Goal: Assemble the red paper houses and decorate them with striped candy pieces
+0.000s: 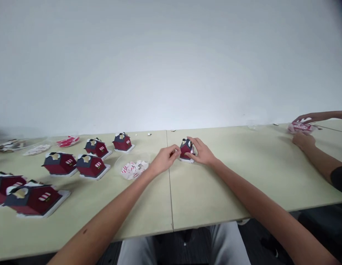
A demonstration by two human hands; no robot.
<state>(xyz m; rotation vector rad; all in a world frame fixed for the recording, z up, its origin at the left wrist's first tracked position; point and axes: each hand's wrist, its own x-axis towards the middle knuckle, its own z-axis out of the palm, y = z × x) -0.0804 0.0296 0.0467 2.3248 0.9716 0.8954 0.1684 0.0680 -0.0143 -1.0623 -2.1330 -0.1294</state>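
A small dark red house (184, 149) with a dark roof and a white base stands on the table just right of the seam. My right hand (202, 150) holds it from the right, thumb low and fingers at the roof. At its left side is my left hand (167, 157), thumb and fingertips pinched together; whatever they hold is too small to make out. Left of that hand lies a clear dish (119, 165) with red-and-white striped and white pieces.
Several similar houses (92, 167) stand at the left. Behind them lie red pieces (67, 141) and white pieces (36, 149). At the far right, another person's hands (303, 140) touch a plastic bag (299, 127). A wall rises behind the table (242, 176).
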